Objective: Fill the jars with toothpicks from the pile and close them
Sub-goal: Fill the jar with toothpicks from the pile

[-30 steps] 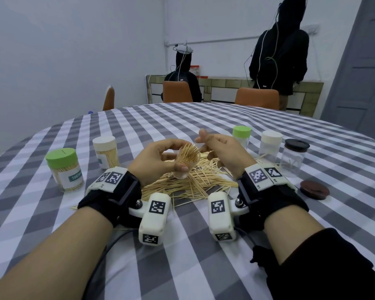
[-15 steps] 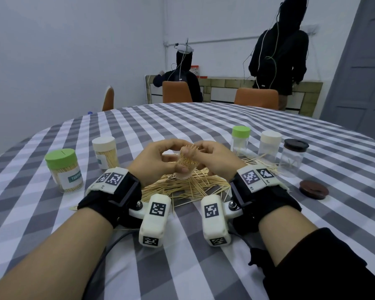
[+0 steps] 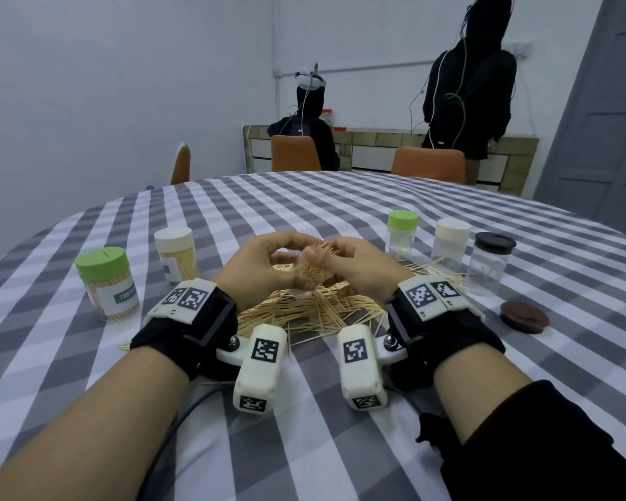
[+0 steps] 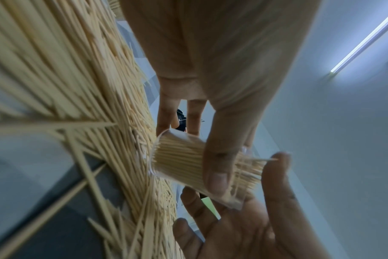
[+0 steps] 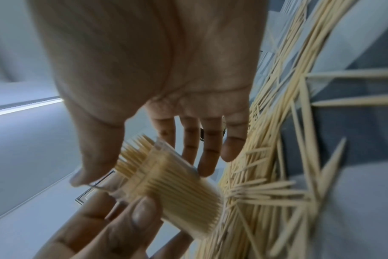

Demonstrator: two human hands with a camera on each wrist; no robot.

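Your left hand (image 3: 264,269) grips the open jar (image 3: 313,273), tilted, just above the toothpick pile (image 3: 304,312) on the bench (image 3: 304,446); your right hand (image 3: 362,263) rests with fingers straight at its bristling mouth. Step: settling the fill. Next: tamp protruding tips level, then fetch the brown lid (image 3: 524,317) lying beyond the pile.

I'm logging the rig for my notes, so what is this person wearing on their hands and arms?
Both hands, left hand and right hand, are bare. Each wrist carries a black strap with white blocks bearing black-and-white square markers. A black cable trails under the left forearm. The right arm has a black sleeve.
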